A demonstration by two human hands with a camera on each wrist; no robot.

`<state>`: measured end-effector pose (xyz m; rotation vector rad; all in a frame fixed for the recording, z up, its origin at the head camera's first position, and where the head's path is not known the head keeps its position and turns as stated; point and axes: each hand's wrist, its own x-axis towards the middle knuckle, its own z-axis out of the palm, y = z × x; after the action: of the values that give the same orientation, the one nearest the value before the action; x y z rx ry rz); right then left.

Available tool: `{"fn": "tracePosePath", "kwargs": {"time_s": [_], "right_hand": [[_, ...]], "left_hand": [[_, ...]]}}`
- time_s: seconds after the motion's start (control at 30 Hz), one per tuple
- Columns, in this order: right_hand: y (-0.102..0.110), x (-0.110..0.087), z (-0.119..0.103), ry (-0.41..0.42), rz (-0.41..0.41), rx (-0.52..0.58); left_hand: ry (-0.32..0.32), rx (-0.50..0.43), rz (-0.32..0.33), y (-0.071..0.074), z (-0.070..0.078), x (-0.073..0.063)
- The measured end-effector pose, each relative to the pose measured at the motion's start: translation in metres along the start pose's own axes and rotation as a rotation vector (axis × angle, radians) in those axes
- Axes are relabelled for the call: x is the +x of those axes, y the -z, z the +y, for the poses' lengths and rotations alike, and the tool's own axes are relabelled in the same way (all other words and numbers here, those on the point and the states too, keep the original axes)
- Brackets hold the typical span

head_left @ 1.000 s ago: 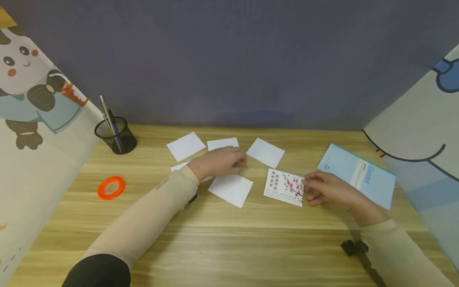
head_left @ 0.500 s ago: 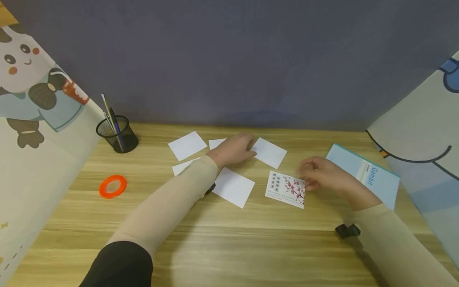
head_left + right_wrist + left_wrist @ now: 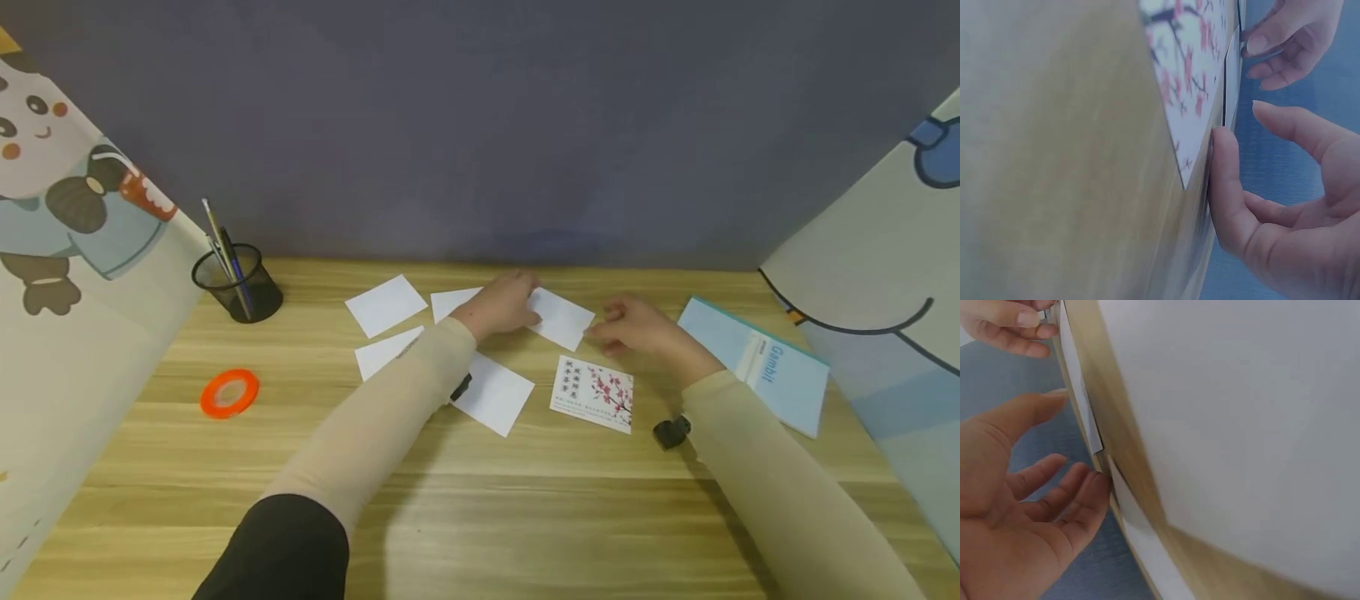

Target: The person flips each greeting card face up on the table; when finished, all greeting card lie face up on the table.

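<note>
A white card (image 3: 561, 318) lies flat at the back of the table, between both hands. My left hand (image 3: 498, 305) is at its left end, thumb and fingers spread apart with nothing between them in the left wrist view. From the other side my right hand (image 3: 633, 327) reaches the card's right corner, its index fingertip (image 3: 1225, 139) low at the table and the thumb raised away. Just in front lies a card printed with pink blossoms and dark characters (image 3: 592, 394). Another white card (image 3: 495, 396) is partly covered by the left sleeve.
More white cards (image 3: 386, 305) lie to the left, some partly behind the left arm. A light blue notebook (image 3: 787, 379) rests at the right. A black mesh pen cup (image 3: 258, 296) and an orange tape roll (image 3: 212, 400) stand at the left. A dark panel rises behind.
The left hand has moved right and back, from above the middle cards to the back right one. The right hand has left the blossom card and moved left and back to that same white card.
</note>
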<state>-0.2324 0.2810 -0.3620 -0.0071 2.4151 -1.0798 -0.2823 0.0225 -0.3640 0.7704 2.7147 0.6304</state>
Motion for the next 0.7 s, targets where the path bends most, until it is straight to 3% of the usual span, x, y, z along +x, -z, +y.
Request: {"fn": "tracePosePath", "kwargs": {"time_s": [0.37,0.7], "right_hand": [[-0.004,0.017,-0.012,0.0,0.012,-0.078],[-0.005,0.02,-0.014,-0.025,0.014,-0.117]], "left_hand": [[0.072,0.034,-0.051,0.003,0.007,0.003],[0.106,-0.021,-0.076,0.006,0.008,0.002]]}}
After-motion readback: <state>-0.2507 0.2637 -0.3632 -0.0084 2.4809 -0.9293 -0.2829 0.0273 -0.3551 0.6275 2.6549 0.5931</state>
